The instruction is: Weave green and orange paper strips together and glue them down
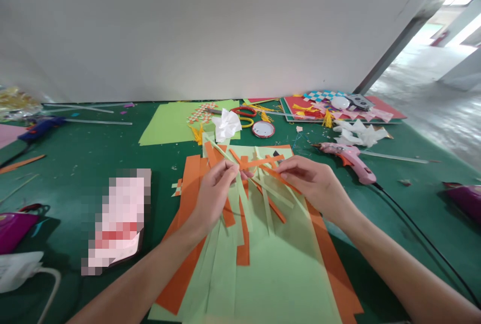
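Strips of paper are between my hands above a pale green sheet (278, 269). My left hand (220, 183) is closed, thumb and fingertips pinching a pale green paper strip (242, 191) and crossing strips beside it. Facing it, my right hand (313, 178) pinches an orange paper strip (265, 162) that reaches across to the left fingertips. Several loose green and orange strips lie crossed on the sheet below, partly hidden by the fingers. Larger orange paper (191, 183) shows under the green sheet on both sides.
A pink glue gun (349, 156) with a black cord lies right. Behind are scissors (246, 112), crumpled tissue (226, 124), a round tape roll (263, 129) and yellow tassels (328, 119). A phone (120, 218) lies left; a blue glue gun (43, 128) is farther back. A grey wall (195, 28) borders the table.
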The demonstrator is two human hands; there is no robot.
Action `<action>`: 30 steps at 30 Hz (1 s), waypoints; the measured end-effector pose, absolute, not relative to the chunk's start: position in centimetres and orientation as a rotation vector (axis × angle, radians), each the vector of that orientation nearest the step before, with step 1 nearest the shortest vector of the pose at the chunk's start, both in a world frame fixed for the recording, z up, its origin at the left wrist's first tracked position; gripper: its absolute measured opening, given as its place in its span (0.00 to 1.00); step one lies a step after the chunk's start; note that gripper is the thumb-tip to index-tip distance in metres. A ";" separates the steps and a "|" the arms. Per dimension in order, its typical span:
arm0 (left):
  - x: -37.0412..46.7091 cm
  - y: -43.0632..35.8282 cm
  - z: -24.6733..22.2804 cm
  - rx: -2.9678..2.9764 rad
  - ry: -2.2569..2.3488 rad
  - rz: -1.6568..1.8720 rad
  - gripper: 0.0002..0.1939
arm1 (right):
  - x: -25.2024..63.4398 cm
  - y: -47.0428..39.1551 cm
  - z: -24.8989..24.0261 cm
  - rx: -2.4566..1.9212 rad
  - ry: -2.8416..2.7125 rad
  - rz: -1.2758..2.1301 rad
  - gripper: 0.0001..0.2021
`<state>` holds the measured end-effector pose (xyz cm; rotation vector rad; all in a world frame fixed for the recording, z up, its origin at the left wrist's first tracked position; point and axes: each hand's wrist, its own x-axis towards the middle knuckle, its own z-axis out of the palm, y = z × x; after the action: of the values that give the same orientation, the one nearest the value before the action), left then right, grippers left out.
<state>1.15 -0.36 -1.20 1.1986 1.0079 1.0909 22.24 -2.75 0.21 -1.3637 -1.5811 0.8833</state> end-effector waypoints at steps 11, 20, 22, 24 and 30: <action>0.9 0.4 -0.3 0.506 0.703 1.105 0.13 | 21.5 -2.9 -1.4 -1.024 -2.320 0.314 0.16; 0.8 0.1 -0.3 0.572 0.701 1.080 0.13 | 21.7 -3.3 -1.2 -1.125 -2.492 0.130 0.12; 0.8 0.1 -0.3 0.575 0.693 1.070 0.13 | 21.8 -3.2 -1.1 -1.203 -2.487 0.077 0.08; 0.8 0.1 -0.3 0.580 0.685 1.068 0.13 | 22.0 -3.2 -1.0 -1.273 -2.488 0.022 0.05; 1.0 0.3 -0.3 0.590 0.695 1.068 0.12 | 22.6 -3.1 -1.6 -1.450 -2.467 -0.075 0.07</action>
<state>0.95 0.27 -0.26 0.5902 0.6954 1.0678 22.60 -3.12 -1.64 -1.4497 -2.4666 -0.0753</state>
